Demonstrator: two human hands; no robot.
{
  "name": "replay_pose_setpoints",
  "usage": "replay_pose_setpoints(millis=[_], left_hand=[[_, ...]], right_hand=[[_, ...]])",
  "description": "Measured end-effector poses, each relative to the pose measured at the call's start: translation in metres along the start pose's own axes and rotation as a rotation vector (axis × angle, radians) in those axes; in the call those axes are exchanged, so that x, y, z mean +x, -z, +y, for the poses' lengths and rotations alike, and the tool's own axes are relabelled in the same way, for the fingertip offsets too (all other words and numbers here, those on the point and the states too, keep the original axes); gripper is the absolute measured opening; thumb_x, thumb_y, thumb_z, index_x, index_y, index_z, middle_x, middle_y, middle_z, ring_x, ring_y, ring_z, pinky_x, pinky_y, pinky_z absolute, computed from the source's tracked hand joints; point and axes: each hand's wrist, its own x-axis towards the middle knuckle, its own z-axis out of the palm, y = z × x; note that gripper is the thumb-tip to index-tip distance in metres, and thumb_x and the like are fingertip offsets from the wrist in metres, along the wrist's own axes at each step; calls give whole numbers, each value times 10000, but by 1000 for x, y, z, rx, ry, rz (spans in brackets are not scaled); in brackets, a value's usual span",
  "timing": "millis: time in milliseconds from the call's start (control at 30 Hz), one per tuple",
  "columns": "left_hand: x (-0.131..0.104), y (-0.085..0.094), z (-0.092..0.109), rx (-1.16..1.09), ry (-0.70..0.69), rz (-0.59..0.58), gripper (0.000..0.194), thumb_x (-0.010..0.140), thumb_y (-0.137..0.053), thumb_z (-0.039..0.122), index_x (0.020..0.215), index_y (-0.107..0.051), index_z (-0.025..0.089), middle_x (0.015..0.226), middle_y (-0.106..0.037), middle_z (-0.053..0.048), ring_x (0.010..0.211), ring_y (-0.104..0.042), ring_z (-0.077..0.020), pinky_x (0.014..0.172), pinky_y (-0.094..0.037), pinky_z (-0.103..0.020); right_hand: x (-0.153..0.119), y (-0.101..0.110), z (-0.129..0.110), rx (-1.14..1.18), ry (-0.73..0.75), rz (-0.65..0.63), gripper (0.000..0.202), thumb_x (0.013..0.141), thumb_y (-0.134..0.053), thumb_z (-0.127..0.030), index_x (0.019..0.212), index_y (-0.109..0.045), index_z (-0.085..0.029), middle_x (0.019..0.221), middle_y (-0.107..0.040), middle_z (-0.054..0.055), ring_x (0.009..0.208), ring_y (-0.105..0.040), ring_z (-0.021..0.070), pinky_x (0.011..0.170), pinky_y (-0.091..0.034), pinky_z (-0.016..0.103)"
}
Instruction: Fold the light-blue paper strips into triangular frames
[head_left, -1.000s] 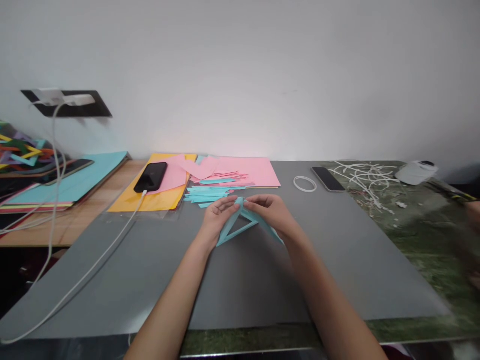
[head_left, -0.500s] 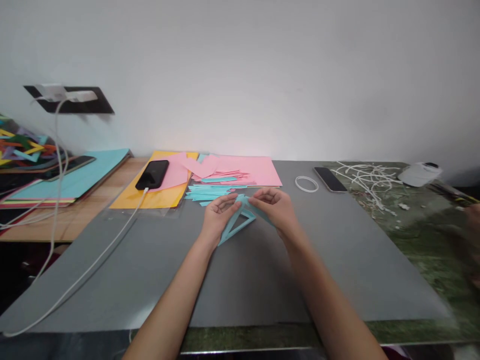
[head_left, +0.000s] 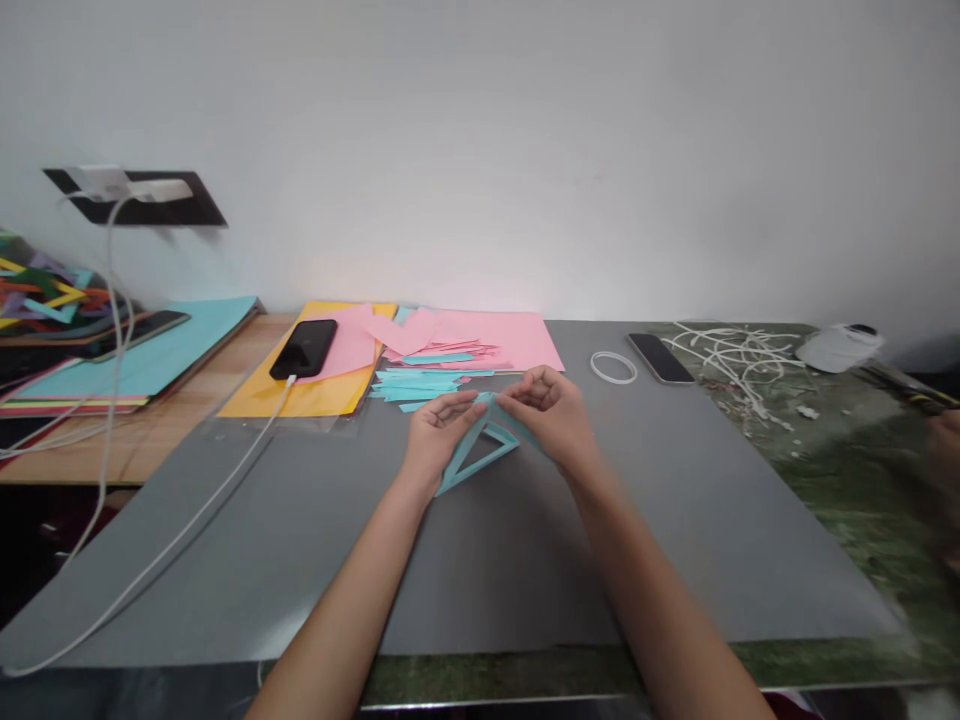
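Together, left hand (head_left: 439, 430) and right hand (head_left: 550, 415) pinch the blue paper triangle (head_left: 480, 450).

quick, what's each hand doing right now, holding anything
Left hand: fingers pinched on the top corner of the blue paper triangle.
Right hand: fingers closed on the same corner of the triangle, from the other side.

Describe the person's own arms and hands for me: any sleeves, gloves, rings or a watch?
Both forearms are bare as far as the bottom edge of the view, with no sleeves showing. The left hand and right hand wear no gloves. No watch, band or ring is visible on wrists or fingers.
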Motion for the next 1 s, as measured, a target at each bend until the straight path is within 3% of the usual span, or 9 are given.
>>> replay_pose_setpoints(millis=[333,533,700,867,1000], left_hand=[[-3,-4,0,88,-144,33,310,505,-793,239,778,-679,147,748,-699,-38,698,-639,-132,725,-504,-271],[-3,-4,-1,78,-147,45,315,511,-789,238,787,-675,138,745,-699,-44,676,-635,-130,697,-506,-262],[-5,-5,0,59,-132,12,308,524,-783,239,799,-678,150,739,-703,-36,685,-642,-136,687,-505,-260],[-4,-6,0,23,-134,37,299,509,-791,227,774,-675,151,739,-702,-31,707,-641,-130,727,-501,-262],[-6,-6,1,31,-113,11,300,525,-784,237,794,-678,154,748,-708,-37,705,-645,-136,706,-501,-260]], right_hand=[[-1,2,-1,5,7,-43,322,603,-724,-286,688,-424,-206,659,-618,-8,580,-565,113,592,-454,264],[0,4,-1,-5,-32,-88,342,584,-740,-292,668,-420,-203,644,-625,-7,562,-566,114,580,-449,261],[-2,1,-2,-1,-3,-1,345,588,-737,-325,679,-426,-206,660,-627,-2,593,-580,124,591,-458,265],[-3,2,-5,-42,1,-47,348,585,-742,-324,672,-426,-207,654,-628,2,620,-596,139,614,-471,279],[-4,0,-6,-32,32,-5,345,598,-733,-339,690,-425,-212,663,-636,5,632,-603,145,630,-479,291]])
